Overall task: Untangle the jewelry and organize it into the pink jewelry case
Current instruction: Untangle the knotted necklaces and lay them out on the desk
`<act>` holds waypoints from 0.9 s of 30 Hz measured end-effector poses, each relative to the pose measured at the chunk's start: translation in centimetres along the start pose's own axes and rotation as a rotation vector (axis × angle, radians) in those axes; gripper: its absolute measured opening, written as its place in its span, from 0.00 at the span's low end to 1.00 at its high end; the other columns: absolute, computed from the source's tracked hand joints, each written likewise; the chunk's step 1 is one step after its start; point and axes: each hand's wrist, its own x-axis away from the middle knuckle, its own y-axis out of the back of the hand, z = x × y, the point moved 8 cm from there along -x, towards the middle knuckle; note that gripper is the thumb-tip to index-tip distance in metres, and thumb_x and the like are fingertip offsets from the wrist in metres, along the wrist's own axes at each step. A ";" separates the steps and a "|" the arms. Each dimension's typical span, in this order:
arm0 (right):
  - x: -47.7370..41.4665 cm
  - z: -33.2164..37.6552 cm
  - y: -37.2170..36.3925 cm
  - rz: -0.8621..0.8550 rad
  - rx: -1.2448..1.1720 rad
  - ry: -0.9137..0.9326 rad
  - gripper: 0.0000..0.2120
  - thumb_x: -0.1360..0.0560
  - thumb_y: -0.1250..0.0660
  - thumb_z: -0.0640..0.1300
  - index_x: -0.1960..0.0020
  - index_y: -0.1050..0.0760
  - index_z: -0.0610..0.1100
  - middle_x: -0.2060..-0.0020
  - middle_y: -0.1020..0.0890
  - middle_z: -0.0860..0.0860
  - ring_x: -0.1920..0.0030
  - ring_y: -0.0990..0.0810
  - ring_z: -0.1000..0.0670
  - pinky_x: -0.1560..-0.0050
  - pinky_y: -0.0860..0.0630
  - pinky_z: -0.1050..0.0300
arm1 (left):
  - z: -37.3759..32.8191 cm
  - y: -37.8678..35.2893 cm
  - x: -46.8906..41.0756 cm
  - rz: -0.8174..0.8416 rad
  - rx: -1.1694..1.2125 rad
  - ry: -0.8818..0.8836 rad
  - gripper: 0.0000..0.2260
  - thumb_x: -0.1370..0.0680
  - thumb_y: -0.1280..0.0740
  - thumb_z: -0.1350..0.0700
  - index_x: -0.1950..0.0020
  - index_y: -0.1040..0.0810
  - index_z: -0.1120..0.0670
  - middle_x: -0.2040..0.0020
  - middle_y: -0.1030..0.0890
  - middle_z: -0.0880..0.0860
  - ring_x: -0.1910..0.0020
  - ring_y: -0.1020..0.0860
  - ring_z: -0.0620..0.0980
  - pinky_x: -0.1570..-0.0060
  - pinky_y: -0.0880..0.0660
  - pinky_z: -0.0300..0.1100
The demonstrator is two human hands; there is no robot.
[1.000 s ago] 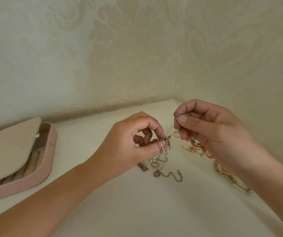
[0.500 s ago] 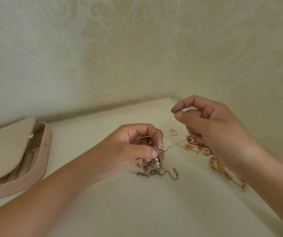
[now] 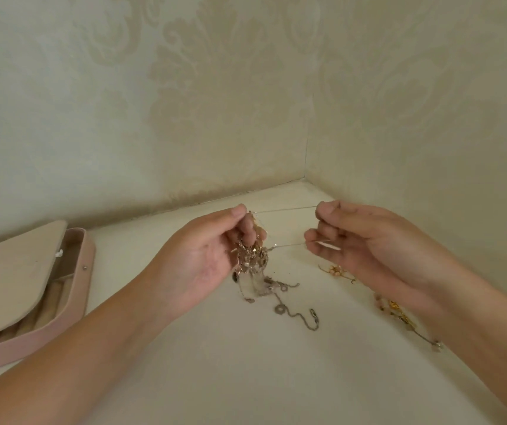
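My left hand (image 3: 206, 259) holds a tangled clump of gold and silver jewelry (image 3: 252, 256) lifted off the white surface, with chain ends (image 3: 295, 311) trailing down onto it. My right hand (image 3: 365, 240) pinches a thin silver chain (image 3: 286, 210) that runs taut from the clump in two strands. The pink jewelry case (image 3: 74, 289) lies at the far left, its lid half open over cream ring rolls.
Loose gold and pearl pieces (image 3: 336, 271) and a beaded piece (image 3: 402, 317) lie under my right wrist. Patterned walls (image 3: 246, 102) meet in a corner just behind the hands. The white surface (image 3: 246, 369) stretches toward me.
My hands have moved apart. The right hand has drawn the thin chain out to the right until it is taut, and the left hand has lifted the clump higher.
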 end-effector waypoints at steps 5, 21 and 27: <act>0.0 -0.4 -1.0 0.013 -0.146 0.014 0.04 0.30 0.34 0.41 0.61 0.27 0.41 0.74 0.30 0.49 0.73 0.27 0.52 0.58 0.19 0.56 | 0.4 -1.2 0.3 0.032 0.057 0.076 0.09 0.27 0.37 0.55 0.63 0.18 0.54 0.75 0.30 0.49 0.67 0.25 0.49 0.60 0.23 0.41; 1.2 1.7 -2.6 -0.044 0.818 0.355 0.01 0.34 0.25 0.52 0.63 0.16 0.57 0.72 0.32 0.57 0.72 0.35 0.57 0.70 0.39 0.69 | 1.0 -2.8 1.1 0.222 -0.007 0.154 0.13 0.24 0.43 0.53 0.66 0.24 0.52 0.71 0.24 0.53 0.62 0.22 0.54 0.57 0.25 0.41; 0.8 1.5 -1.8 -0.056 0.718 0.303 0.02 0.32 0.26 0.49 0.63 0.16 0.54 0.73 0.31 0.59 0.72 0.36 0.57 0.70 0.37 0.66 | 0.6 -1.6 0.8 0.099 -0.132 0.095 0.14 0.25 0.41 0.53 0.71 0.28 0.51 0.67 0.25 0.53 0.58 0.23 0.50 0.52 0.27 0.44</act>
